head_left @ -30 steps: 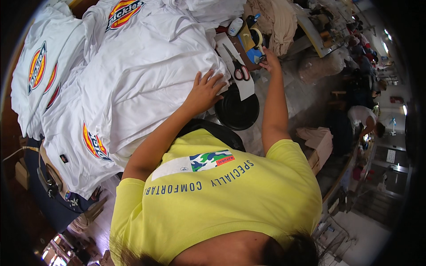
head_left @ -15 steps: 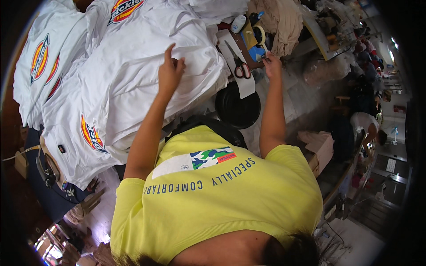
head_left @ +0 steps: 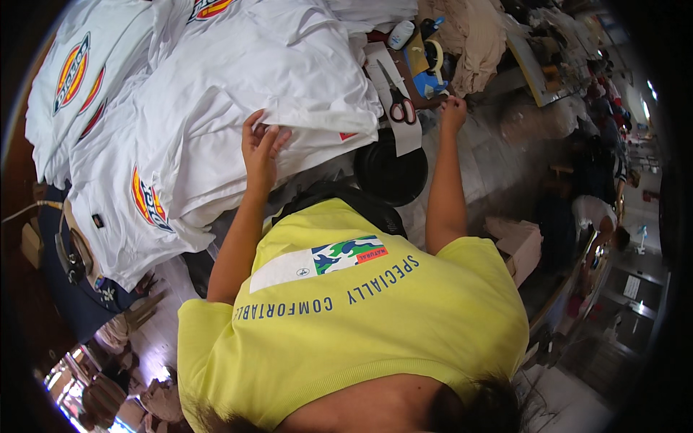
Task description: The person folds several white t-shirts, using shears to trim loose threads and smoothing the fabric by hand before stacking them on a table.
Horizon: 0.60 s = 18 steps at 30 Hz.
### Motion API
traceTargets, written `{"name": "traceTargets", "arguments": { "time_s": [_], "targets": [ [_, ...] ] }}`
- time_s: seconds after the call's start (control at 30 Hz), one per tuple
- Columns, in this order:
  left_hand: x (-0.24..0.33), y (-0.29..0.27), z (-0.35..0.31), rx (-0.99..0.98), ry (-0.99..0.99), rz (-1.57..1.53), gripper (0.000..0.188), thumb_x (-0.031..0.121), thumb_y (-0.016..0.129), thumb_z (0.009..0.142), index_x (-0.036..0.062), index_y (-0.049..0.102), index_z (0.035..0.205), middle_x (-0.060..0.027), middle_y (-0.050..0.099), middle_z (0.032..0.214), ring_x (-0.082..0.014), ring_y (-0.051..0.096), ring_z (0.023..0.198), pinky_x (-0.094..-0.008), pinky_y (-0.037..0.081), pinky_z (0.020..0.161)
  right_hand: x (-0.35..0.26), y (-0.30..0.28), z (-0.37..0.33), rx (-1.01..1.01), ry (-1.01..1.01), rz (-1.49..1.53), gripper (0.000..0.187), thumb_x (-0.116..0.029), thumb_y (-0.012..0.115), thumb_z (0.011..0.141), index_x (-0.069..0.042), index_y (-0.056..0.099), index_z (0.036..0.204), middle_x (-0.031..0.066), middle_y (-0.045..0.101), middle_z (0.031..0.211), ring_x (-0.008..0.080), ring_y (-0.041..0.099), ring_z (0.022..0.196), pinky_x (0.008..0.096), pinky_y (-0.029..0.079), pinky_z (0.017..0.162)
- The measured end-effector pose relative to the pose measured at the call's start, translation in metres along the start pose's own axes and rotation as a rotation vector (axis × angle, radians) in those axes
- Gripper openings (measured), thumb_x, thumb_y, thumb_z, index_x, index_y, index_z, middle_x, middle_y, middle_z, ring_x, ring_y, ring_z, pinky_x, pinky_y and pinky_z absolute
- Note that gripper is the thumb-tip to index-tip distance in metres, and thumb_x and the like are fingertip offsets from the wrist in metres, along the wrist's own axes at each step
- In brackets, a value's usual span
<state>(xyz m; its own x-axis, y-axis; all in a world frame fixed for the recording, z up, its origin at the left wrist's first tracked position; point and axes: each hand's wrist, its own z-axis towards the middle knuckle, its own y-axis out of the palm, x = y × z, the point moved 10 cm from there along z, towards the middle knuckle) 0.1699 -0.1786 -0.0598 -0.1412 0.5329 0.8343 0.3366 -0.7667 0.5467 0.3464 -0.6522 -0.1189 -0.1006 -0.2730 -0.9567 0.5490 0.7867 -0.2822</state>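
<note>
A pile of white T-shirts [head_left: 238, 79] with red and yellow printed badges spreads across the left and middle. My left hand [head_left: 261, 150] is at the near edge of the top shirt, its fingers bent but apart, with no cloth visibly gripped. A small red label [head_left: 348, 136] shows at that shirt's edge. Right of the pile, my right hand [head_left: 453, 112] is raised with its fingertips pinched together; whatever is between them is too small to tell. Close to it lie scissors [head_left: 398, 97] with black and red handles, on a white paper strip [head_left: 409, 137].
Beyond my right hand sit a roll of pale tape [head_left: 434, 58], a white bottle [head_left: 401, 35] and a heap of beige cloth [head_left: 473, 36]. A round black object [head_left: 393, 173] is below the paper strip. Another person [head_left: 595, 216] bends at the far right.
My left hand has drawn back toward me and its pointing finger has bent. The red label at the shirt's edge has come into sight. My right hand's fingers have drawn together near the tape.
</note>
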Motion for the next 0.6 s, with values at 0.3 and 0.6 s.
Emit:
{"name": "traceTargets", "arguments": {
  "time_s": [0.3, 0.6],
  "targets": [
    [-0.060, -0.003, -0.022, 0.041, -0.436, -0.299, 0.025, 0.015, 0.056, 0.084, 0.0051, 0.042, 0.102, -0.0083, 0.056, 0.093, -0.0198, 0.056, 0.090, -0.0378, 0.046, 0.089, -0.160, 0.072, -0.177, -0.515, -0.590, 0.283, 0.042, -0.013, 0.071, 0.073, -0.006, 0.045, 0.107, 0.0050, 0.050, 0.098, 0.0149, 0.050, 0.087, 0.0281, 0.042, 0.074],
    [-0.055, 0.023, -0.034, -0.142, -0.633, 0.164, 0.030, 0.028, 0.059, 0.083, 0.0016, 0.053, 0.096, -0.0049, 0.060, 0.082, -0.0136, 0.057, 0.078, -0.0280, 0.046, 0.078, -0.204, 0.096, -0.274, -0.823, -0.764, 0.095, 0.029, -0.007, 0.068, 0.071, -0.005, 0.051, 0.095, 0.0080, 0.050, 0.095, 0.0201, 0.050, 0.089, 0.0304, 0.040, 0.077]
  ]
}}
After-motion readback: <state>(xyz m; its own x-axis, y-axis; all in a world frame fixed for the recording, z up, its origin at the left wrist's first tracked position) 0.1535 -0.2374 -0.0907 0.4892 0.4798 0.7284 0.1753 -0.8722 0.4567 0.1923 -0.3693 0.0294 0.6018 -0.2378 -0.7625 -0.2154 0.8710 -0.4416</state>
